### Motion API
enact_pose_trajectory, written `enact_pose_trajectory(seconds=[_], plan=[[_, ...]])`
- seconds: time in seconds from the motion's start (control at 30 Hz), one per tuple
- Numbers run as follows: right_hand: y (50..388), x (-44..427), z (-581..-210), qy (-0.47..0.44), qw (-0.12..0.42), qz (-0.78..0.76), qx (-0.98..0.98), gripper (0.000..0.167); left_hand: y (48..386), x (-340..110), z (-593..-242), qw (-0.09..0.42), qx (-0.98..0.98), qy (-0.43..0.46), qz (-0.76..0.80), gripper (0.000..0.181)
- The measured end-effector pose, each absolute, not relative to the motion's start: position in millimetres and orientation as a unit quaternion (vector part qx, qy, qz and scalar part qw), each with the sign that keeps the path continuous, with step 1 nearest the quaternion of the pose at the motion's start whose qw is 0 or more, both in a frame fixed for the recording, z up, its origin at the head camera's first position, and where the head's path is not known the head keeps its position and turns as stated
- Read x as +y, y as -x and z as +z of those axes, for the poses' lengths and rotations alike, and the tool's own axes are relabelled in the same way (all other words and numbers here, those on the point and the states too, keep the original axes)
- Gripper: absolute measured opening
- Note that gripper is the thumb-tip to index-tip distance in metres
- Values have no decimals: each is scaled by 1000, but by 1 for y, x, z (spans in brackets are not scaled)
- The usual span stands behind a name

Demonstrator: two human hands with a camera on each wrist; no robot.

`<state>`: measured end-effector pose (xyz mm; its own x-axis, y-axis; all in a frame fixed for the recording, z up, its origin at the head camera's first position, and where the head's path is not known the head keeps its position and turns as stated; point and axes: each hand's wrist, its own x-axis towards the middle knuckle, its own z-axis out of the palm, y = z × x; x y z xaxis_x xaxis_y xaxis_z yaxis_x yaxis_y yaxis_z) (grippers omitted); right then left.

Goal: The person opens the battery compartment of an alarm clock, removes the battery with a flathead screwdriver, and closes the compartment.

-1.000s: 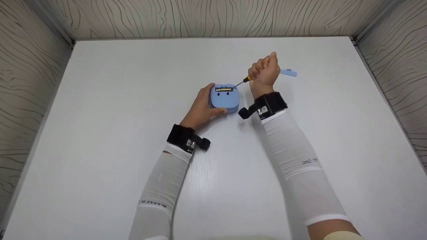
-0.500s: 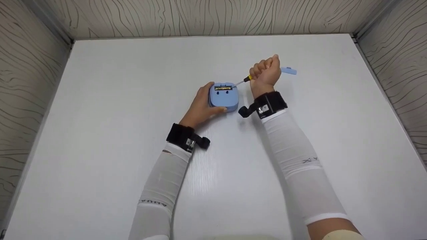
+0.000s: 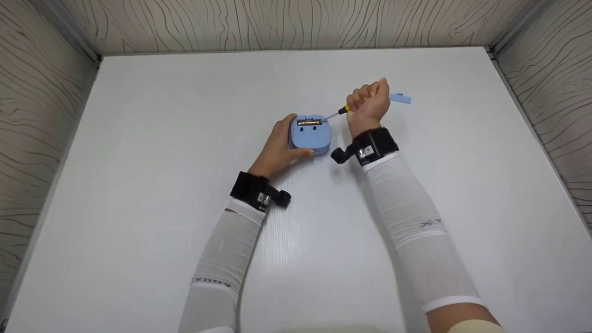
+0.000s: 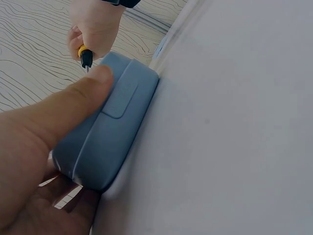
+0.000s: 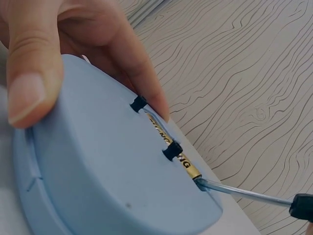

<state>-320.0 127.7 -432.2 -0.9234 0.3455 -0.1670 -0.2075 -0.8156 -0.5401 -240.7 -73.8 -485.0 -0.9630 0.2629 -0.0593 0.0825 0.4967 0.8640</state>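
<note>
My left hand (image 3: 277, 148) grips a light blue rounded plastic case (image 3: 311, 138) by its left side, thumb at the near edge and fingers round the far side. In its top is an open slot holding a gold battery (image 5: 190, 169), with two small black posts (image 5: 172, 151) beside it. My right hand (image 3: 369, 102) holds a screwdriver (image 3: 336, 114) with a yellow and black handle in curled fingers. The screwdriver's metal shaft (image 5: 244, 192) slants down, its tip in the slot at the battery's right end. Most of the handle is hidden in the hand.
A small blue cover (image 3: 400, 98) lies on the white table (image 3: 185, 115) just right of my right hand. Patterned wall panels (image 3: 296, 23) stand along the back and both sides. Black camera mounts (image 3: 377, 144) sit on both wrists.
My right hand and the screwdriver shift slightly down in the view, the tip staying at the battery's right end. My left hand keeps its hold on the case.
</note>
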Motion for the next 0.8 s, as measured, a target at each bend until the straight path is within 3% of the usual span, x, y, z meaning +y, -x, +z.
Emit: enact_pose_trajectory(seconds=[0.8], plan=[[320, 128, -430, 138, 137, 947, -256, 58, 239, -75, -485, 92, 860, -97, 493, 104]])
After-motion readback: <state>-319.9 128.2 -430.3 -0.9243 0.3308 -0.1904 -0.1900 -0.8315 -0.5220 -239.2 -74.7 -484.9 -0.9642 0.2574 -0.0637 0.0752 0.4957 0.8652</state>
